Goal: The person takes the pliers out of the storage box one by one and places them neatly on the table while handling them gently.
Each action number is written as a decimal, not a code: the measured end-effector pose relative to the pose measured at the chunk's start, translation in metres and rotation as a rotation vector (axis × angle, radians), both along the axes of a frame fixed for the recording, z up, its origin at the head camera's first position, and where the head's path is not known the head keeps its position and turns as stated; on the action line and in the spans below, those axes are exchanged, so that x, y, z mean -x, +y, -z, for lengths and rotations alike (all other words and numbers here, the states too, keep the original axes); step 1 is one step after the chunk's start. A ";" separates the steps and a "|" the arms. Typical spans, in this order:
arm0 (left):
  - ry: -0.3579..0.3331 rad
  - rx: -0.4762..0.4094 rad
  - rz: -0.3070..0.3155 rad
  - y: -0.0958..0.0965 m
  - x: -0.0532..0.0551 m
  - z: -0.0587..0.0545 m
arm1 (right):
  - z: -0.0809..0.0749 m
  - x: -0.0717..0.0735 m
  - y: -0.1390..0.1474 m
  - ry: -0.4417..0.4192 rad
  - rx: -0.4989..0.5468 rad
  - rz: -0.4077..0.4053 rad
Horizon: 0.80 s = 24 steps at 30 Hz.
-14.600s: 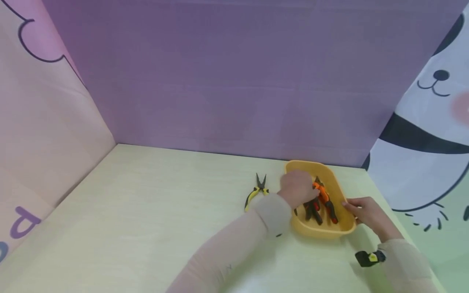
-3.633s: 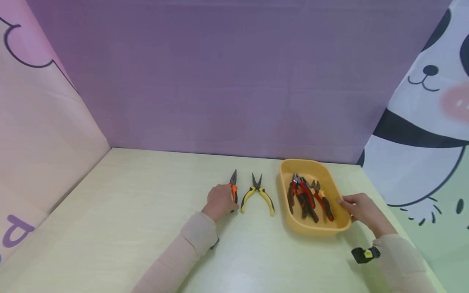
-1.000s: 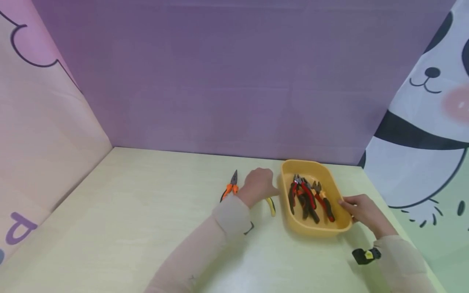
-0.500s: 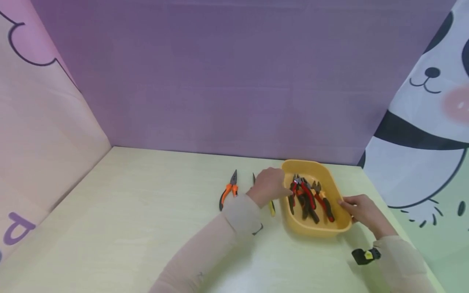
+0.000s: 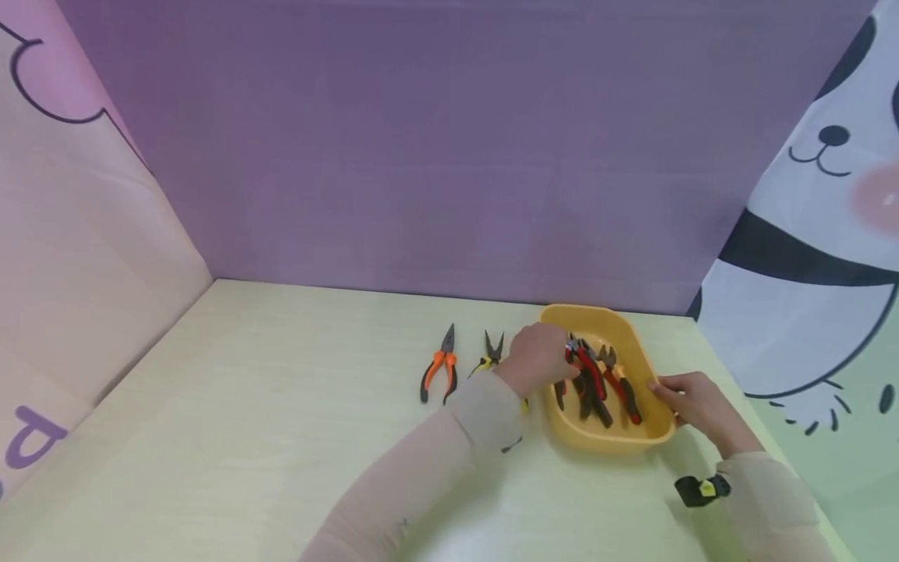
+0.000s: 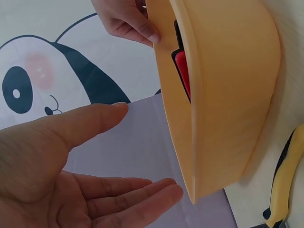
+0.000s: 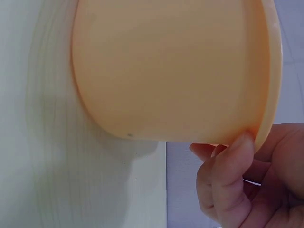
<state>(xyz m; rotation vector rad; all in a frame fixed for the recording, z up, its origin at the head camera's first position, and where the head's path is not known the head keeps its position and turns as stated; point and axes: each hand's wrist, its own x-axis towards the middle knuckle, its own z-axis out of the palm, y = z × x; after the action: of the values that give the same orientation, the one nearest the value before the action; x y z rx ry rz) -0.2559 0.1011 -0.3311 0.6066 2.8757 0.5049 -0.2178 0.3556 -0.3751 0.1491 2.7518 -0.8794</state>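
My left hand (image 5: 537, 357) hovers over the left rim of a yellow plastic bin (image 5: 614, 446). In the left wrist view its thumb and fingers (image 6: 137, 202) are spread apart with nothing between them. Inside the bin lie several pliers, among them red-and-black handled pliers (image 5: 591, 373) near the hand and yellow-and-red handled pliers (image 5: 621, 390) to the right. My right hand (image 5: 695, 400) pinches the bin's right rim, fingers curled under the edge in the right wrist view.
Left of the bin, orange-handled long-nose pliers (image 5: 438, 363) and yellow-handled long-nose pliers (image 5: 494, 347) lie side by side on the pale table (image 5: 246, 406). The left forearm partly covers the yellow pair. A purple backdrop (image 5: 449, 156) rises behind the table.
The orange-handled pliers went down on the table beside the yellow pair, and my left hand let go of them. It has since moved right to the bin. The right hand stays on the rim.
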 end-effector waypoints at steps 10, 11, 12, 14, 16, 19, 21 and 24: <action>-0.001 0.017 0.005 0.009 0.000 0.000 | 0.000 0.000 0.001 -0.002 0.007 0.003; -0.001 0.006 0.009 0.010 0.000 0.001 | 0.000 0.000 0.001 0.000 0.010 0.003; 0.002 -0.006 0.017 0.011 -0.001 0.001 | 0.000 0.000 0.001 0.003 0.014 0.001; 0.013 -0.016 0.028 0.013 -0.001 0.002 | 0.000 0.000 0.001 0.010 0.020 -0.003; 0.037 -0.007 0.035 0.015 -0.001 0.004 | 0.001 0.000 0.001 0.012 0.023 0.000; 0.063 0.018 0.037 0.020 -0.002 0.005 | 0.001 0.000 0.002 0.019 0.023 -0.005; 0.062 0.012 0.043 0.022 -0.002 0.005 | 0.002 -0.001 0.002 0.024 0.022 -0.008; 0.059 -0.015 0.048 0.025 -0.002 0.006 | 0.002 -0.001 0.003 0.031 0.022 -0.014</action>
<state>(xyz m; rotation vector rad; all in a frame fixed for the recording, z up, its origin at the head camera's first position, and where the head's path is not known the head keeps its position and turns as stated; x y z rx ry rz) -0.2539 0.1261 -0.3370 0.7019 2.9071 0.5108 -0.2170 0.3584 -0.3771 0.1126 2.7674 -0.9150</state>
